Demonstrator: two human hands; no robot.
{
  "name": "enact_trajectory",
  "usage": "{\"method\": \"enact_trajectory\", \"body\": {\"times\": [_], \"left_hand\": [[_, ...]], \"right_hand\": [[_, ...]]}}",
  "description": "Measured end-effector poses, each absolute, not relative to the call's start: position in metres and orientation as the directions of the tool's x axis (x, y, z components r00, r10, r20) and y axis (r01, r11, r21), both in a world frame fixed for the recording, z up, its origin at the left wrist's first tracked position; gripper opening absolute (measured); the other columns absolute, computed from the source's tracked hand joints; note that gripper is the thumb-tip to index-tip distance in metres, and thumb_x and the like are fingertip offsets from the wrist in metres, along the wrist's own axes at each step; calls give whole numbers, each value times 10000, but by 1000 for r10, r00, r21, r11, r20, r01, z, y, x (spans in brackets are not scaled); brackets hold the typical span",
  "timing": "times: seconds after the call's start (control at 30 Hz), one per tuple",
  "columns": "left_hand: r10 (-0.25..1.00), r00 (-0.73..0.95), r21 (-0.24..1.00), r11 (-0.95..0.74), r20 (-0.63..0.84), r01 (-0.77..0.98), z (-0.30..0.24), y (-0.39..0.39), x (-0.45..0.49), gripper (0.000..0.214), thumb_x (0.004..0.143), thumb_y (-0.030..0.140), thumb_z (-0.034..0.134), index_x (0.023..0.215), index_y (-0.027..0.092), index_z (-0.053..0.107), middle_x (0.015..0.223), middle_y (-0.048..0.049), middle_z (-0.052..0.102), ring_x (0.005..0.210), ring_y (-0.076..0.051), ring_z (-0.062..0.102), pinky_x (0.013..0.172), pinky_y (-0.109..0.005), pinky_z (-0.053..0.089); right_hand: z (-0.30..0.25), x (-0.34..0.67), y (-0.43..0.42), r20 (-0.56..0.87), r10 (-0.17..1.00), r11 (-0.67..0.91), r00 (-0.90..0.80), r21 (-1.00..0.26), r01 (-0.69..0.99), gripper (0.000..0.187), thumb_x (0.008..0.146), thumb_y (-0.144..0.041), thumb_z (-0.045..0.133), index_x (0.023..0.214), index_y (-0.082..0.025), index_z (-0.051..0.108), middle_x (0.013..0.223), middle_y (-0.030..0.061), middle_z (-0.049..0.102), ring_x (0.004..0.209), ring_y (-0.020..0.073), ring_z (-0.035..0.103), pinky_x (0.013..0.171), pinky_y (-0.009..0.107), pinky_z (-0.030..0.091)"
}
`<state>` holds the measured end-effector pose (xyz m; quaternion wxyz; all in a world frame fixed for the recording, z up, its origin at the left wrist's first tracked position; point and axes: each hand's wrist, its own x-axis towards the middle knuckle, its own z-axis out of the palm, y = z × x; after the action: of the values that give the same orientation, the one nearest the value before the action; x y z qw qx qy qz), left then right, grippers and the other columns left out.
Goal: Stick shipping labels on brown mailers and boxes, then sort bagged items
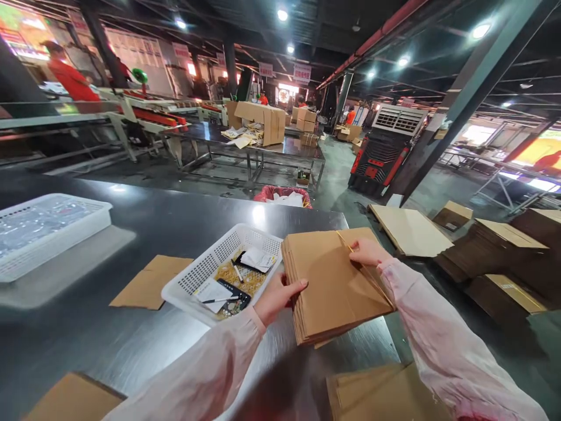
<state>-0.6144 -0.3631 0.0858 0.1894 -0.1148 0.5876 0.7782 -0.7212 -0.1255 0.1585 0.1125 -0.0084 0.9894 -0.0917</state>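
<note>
A stack of flat folded cardboard (326,286) is held at a tilt above the steel table's right part. My left hand (277,299) is closed on its left edge, thumb on the top face and fingers hidden beneath. With fingertips pinched, my right hand (370,252) grips a yellow rubber band (344,241) that stretches across the stack's right side. Left of the stack stands a white perforated basket (190,282), holding many loose rubber bands (252,283), pens, white papers and dark flat items. One flat cardboard piece (146,283) lies beside the basket.
At the table's left is a white tray (94,219) with clear plastic-looking contents. More cardboard stacks lie at the near left (72,400) and near right (385,394). Beyond the table are a red-lined bin (263,194), a black machine (377,158) and cardboard piles (495,251) on the right.
</note>
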Motion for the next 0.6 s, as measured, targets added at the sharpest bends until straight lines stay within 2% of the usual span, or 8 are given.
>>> {"method": "enact_trajectory", "body": {"times": [0.07,0.17,0.23,0.3,0.37,0.47,0.53,0.6], "left_hand": [[170,-918,897,-210,-359,-389,87,-362,-616,511,553,419,846,924,159,610,958,-101,701,793,-201,648,571,-257,491],[180,-917,903,-187,-355,-386,87,-362,-619,486,562,409,836,911,156,612,940,-95,697,763,-190,636,558,-258,492],[172,-910,896,-181,-377,-405,87,-363,-620,454,576,386,831,902,152,620,923,-86,692,737,-177,627,548,-255,490],[140,-897,883,-168,-419,-439,86,-366,-621,397,593,349,827,874,151,626,887,-71,686,706,-161,617,545,-251,491],[112,-883,870,-150,-457,-469,85,-368,-621,327,630,318,808,849,153,631,836,-52,680,677,-147,609,558,-252,501],[112,-868,860,-121,-485,-496,84,-369,-621,237,692,288,764,846,156,640,783,-29,669,642,-131,600,570,-256,517],[107,-864,859,-101,-492,-502,85,-369,-620,205,714,267,742,852,155,641,771,-17,659,612,-120,592,550,-250,515],[94,-865,862,-84,-493,-500,87,-368,-619,181,723,250,731,838,151,633,750,-6,642,574,-111,580,512,-238,499]], "right_hand": [[159,-724,-117,-294,-46,954,-955,-297,45,116,697,-82,594,753,-106,692,580,23,626,605,147,603,587,225,448],[158,-719,-108,-319,-72,861,-945,-499,102,120,735,-82,566,771,-92,681,573,9,618,545,108,565,544,200,446],[157,-712,-104,-268,-89,769,-959,-631,105,122,764,-112,584,827,-85,685,629,23,650,574,110,578,569,209,468],[155,-703,-99,-155,-50,672,-987,-736,81,118,754,-125,631,853,-94,688,712,35,681,630,120,598,633,238,498],[151,-691,-88,18,84,586,-996,-809,35,149,750,-119,650,895,-117,686,850,42,700,742,126,618,745,266,511],[130,-662,-63,251,447,493,-858,-870,2,230,882,-203,548,1091,-146,623,1089,62,654,923,135,607,869,303,490],[101,-632,-48,276,681,429,-678,-901,64,314,977,-275,405,1238,-140,516,1207,99,584,1013,166,586,897,355,485],[64,-599,-42,199,811,341,-550,-925,168,349,1005,-299,344,1285,-125,457,1230,125,552,1026,192,583,883,393,491]]}}
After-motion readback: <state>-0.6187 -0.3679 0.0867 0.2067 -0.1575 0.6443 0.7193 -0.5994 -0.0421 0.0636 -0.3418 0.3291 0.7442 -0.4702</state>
